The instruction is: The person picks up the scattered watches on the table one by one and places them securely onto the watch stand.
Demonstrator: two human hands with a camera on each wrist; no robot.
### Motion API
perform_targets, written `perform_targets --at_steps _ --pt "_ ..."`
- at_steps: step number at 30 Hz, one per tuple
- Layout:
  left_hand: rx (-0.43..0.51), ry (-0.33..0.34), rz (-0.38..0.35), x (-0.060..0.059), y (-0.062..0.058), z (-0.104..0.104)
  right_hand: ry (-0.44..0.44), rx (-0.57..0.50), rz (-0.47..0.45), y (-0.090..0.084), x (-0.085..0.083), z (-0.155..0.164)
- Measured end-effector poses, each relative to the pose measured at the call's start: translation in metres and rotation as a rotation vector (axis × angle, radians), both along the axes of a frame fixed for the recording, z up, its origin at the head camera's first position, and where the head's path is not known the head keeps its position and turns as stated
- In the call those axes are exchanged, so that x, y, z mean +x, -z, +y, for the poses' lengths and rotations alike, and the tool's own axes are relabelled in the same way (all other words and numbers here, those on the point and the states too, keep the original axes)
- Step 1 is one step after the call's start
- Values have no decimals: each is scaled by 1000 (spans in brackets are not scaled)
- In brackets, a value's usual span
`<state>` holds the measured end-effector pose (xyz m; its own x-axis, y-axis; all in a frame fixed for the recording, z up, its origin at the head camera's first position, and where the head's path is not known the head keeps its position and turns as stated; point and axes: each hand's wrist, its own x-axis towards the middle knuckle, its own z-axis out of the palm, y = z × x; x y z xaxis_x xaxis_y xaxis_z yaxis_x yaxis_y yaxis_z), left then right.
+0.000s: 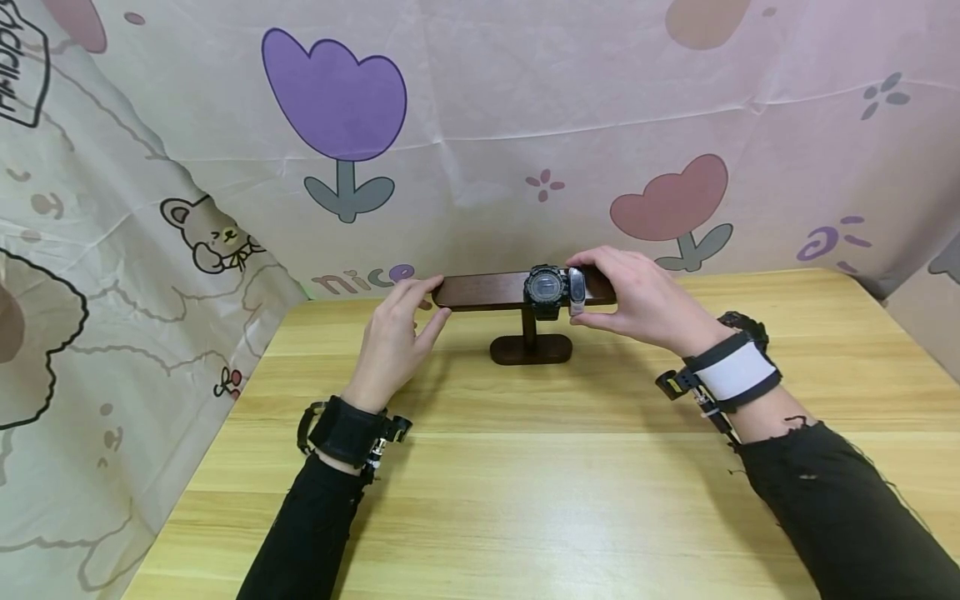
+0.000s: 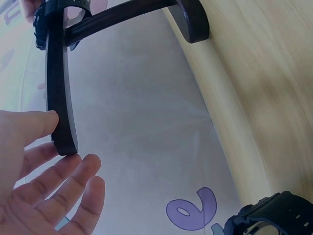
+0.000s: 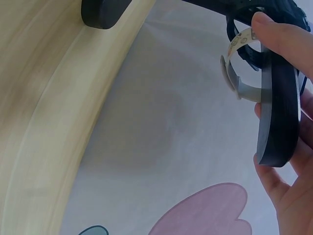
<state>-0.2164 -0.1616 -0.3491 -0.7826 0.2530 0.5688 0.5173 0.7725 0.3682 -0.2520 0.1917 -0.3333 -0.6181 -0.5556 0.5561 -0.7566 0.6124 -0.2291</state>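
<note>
Dark-brown wooden T-shaped watch stand (image 1: pixel 480 293), centre frame: stiff, probably light, top-heavy. I'd steady bar ends. Left hand (image 1: pixel 393 337) pinches one; right hand (image 1: pixel 647 304) pinches small grey-white strap watch (image 1: pixel 577 290), likely flexible.

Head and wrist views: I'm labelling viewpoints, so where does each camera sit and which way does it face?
Head: on the head, facing forward and down at the tabletop and watch stand; left hand, right hand and forearms show.
Left wrist: on that wrist, facing past the hand to the crossbar's left end and printed cloth; thumb and fingers show.
Right wrist: on that wrist, facing the crossbar's right end and pale watch; thumb and fingers show.
Shared: both wrist views take in the crossbar, part of the base and the cloth.
</note>
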Motion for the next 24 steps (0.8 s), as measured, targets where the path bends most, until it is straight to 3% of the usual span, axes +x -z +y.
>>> perform_targets --at_steps 24 --pt "-8 1 10 1 0 0 -7 2 -4 1 1 0"
